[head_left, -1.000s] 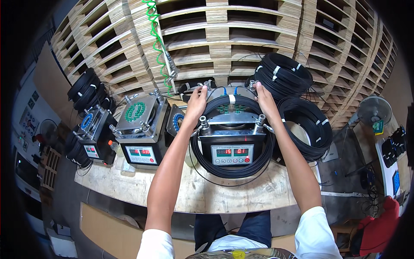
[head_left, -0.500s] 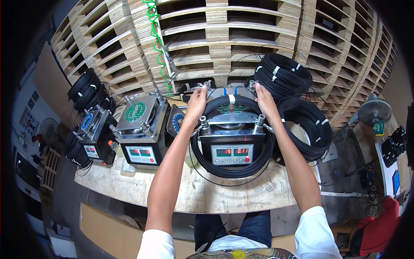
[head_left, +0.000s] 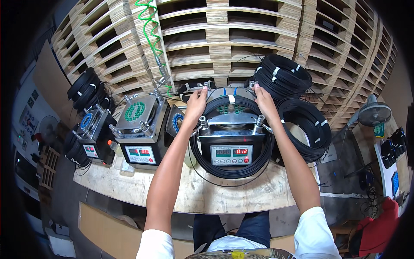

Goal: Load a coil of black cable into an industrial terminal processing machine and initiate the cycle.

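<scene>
Your left hand [head_left: 196, 103] and right hand [head_left: 263, 101] grip the black cable coil [head_left: 233, 172] ringing the machine [head_left: 230, 138]. Fingers look closed on it, though partly hidden.

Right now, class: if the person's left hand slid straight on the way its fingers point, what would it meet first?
Probably the metal clamp post at the machine's far left corner, just beyond the left hand; behind that, the stacked wooden pallets. Depth is uncertain.

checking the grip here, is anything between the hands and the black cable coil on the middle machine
Nothing visible: the left hand and right hand already rest on the far rim of the black cable coil looped around the machine.
</scene>
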The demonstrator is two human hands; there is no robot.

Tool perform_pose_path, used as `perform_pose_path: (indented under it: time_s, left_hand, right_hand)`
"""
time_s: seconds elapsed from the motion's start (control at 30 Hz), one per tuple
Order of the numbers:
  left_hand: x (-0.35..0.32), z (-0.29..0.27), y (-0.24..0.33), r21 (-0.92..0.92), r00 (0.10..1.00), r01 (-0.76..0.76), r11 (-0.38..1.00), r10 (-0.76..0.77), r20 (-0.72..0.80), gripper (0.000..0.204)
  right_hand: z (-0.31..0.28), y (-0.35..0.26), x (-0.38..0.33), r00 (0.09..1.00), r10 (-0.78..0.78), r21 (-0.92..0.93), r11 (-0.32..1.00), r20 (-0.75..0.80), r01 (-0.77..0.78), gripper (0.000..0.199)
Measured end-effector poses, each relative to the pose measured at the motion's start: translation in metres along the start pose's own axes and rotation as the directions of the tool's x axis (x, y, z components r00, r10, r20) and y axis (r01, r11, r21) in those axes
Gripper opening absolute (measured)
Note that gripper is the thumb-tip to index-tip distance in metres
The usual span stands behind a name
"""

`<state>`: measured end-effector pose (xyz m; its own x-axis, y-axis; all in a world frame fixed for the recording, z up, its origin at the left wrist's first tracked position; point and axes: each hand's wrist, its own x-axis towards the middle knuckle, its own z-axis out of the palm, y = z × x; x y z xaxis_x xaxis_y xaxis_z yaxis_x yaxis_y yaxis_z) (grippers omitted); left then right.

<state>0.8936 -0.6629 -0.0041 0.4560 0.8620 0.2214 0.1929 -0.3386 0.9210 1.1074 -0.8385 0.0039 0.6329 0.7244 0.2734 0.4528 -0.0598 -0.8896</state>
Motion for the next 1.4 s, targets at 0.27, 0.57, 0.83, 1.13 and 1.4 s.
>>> perform_pose_path:
  time_s: [0.27,0.57,0.83,1.13,1.4]
  left_hand:
    - [0.001,0.003,0.0,-0.03,1.0,0.017,0.999,-0.018,-0.011,0.063]
    - [-0.002,-0.002,0.001,0.022,1.0,0.008,1.0,-0.008,-0.015,0.058]
    - [-0.005,-0.003,0.006,0.005,0.999,0.024,1.0,-0.024,0.024,0.054]
    - [-0.006,-0.003,0.007,0.049,0.999,0.042,0.998,-0.043,0.019,0.053]
    - [0.001,0.005,0.0,-0.059,0.999,0.029,0.998,-0.026,0.044,0.062]
  right_hand:
    - [0.002,0.011,0.005,0.996,-0.09,0.035,0.995,-0.019,0.091,0.066]
    - [0.004,0.002,0.0,0.999,-0.031,0.02,0.999,-0.034,0.032,0.068]
    - [0.001,0.001,0.0,1.0,0.014,-0.016,1.0,-0.003,-0.014,0.069]
    - [0.003,0.003,-0.001,0.997,-0.072,0.047,0.996,-0.032,0.073,0.066]
    - [-0.001,0.009,0.003,0.996,-0.037,-0.028,0.999,-0.077,0.035,0.061]
